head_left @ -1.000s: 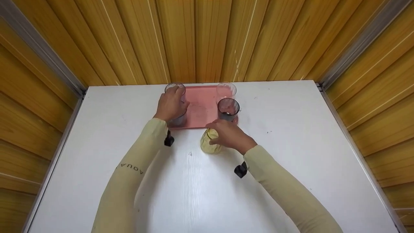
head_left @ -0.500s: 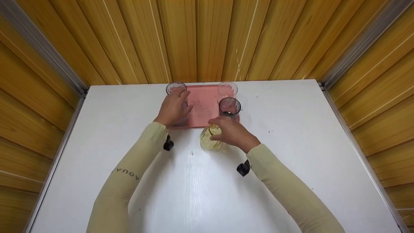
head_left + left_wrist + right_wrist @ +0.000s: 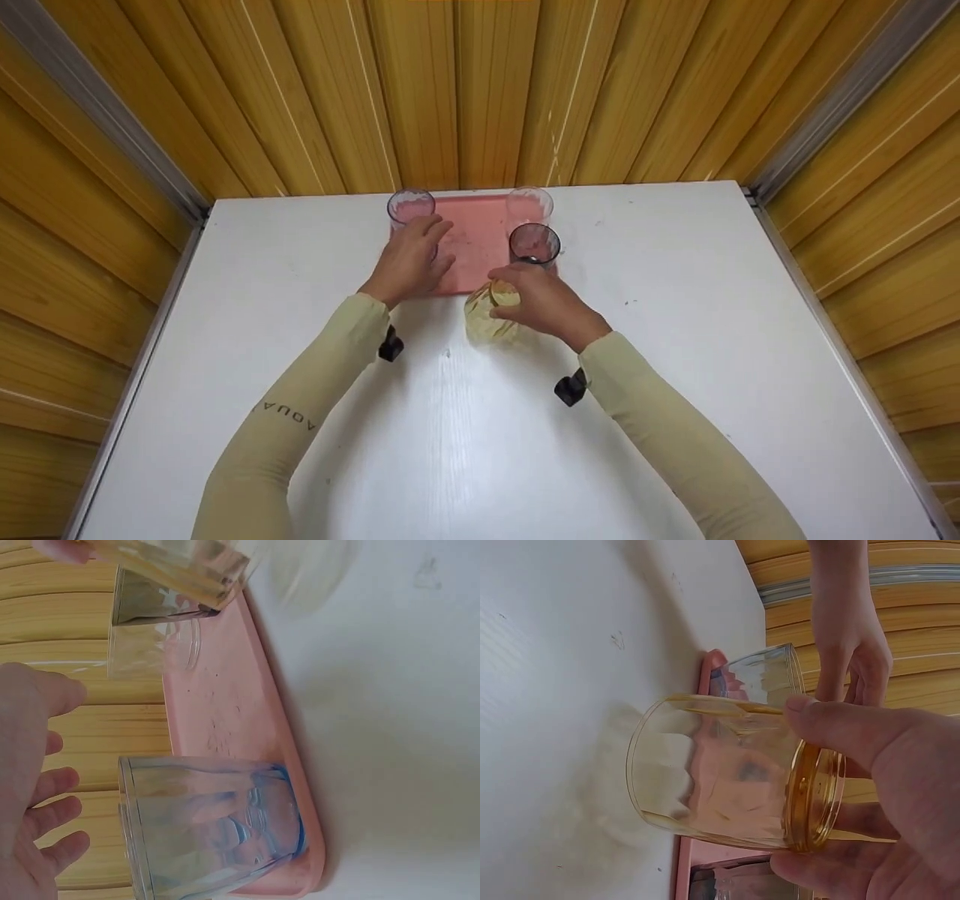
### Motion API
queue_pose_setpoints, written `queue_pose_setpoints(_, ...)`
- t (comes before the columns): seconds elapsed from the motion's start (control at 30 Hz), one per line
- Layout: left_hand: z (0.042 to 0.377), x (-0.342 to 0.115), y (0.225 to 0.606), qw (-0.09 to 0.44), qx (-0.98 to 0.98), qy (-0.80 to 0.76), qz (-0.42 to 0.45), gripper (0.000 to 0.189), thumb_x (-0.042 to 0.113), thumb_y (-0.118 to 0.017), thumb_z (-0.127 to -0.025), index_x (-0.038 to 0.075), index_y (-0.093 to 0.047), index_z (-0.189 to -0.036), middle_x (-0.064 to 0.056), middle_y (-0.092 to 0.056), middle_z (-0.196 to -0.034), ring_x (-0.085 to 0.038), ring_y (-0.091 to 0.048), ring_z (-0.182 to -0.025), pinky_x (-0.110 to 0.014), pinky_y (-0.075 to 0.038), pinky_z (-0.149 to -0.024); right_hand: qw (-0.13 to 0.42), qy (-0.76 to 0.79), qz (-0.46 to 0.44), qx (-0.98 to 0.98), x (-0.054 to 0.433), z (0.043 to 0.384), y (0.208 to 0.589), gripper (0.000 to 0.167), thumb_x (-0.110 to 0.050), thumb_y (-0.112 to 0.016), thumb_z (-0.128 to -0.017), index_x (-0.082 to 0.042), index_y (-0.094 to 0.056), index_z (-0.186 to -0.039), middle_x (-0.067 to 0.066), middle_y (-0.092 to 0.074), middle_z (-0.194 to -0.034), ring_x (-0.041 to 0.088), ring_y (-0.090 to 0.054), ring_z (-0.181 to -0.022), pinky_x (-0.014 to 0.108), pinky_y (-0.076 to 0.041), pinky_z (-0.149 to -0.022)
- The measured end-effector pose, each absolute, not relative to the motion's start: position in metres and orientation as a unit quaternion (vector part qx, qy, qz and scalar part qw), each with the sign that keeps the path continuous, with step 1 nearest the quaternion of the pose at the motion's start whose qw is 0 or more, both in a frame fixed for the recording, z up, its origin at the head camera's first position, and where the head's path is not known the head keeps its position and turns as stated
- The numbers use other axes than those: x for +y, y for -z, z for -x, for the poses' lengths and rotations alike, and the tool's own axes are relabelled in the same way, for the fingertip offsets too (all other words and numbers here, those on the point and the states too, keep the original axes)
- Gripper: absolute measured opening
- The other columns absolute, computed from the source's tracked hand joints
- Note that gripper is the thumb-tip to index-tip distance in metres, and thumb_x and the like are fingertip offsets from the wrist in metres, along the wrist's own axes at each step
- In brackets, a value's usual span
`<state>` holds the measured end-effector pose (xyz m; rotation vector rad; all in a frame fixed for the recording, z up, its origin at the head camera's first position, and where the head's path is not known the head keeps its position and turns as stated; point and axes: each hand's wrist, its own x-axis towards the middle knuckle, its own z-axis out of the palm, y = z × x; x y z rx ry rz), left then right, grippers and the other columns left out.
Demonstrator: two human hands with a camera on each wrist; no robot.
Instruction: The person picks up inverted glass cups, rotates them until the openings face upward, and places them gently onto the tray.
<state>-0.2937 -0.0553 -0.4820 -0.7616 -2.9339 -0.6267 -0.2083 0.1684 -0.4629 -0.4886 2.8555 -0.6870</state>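
Observation:
My right hand grips a yellow-tinted glass by its thick amber base, with the rim turned down toward the table just in front of the tray. Over the left side of the pink tray, my left hand has its fingers apart and holds nothing. Beneath it stands a blue-based glass, apart from the fingers in the left wrist view. Another glass is at the tray's back left, partly covered by the hand. On the right side stand a clear glass and a dark grey glass.
The tray lies near the back edge of a white table. Yellow wood-look panels rise right behind it and on both sides. Black wrist cameras hang beneath both forearms.
My left hand has drawn back toward me from the left glasses, its fingers opening out. My right hand has shifted slightly toward the tray with the yellow-tinted glass.

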Motion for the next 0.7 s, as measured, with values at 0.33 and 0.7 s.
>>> queue_pose_setpoints(0.33, 0.281, -0.054, 0.484, 0.012, -0.942, 0.199, 0.27, 0.06, 0.04, -0.064, -0.091, 0.025, -0.043, -0.144, -0.004, -0.042, -0.149, -0.026, -0.041, -0.137, -0.049, -0.037, -0.113, 0.053, 0.254, 0.159, 0.953, 0.176, 0.209, 0.463, 0.06, -0.035, -0.075, -0.084, -0.017, -0.054, -0.137, 0.003, -0.058, -0.137, 0.021, -0.056, -0.125, 0.041, -0.047, -0.105)
queue_pose_setpoints(0.7, 0.27, -0.061, 0.489, 0.034, -0.93, 0.203, 0.306, 0.058, 0.034, -0.065, -0.091, 0.021, -0.044, -0.144, -0.005, -0.046, -0.146, -0.026, -0.045, -0.134, -0.048, -0.037, -0.113, 0.027, 0.287, 0.161, 0.944, 0.176, 0.211, 0.464, 0.061, -0.037, -0.075, -0.083, -0.014, -0.055, -0.136, 0.005, -0.061, -0.132, 0.024, -0.059, -0.118, 0.044, -0.051, -0.097)
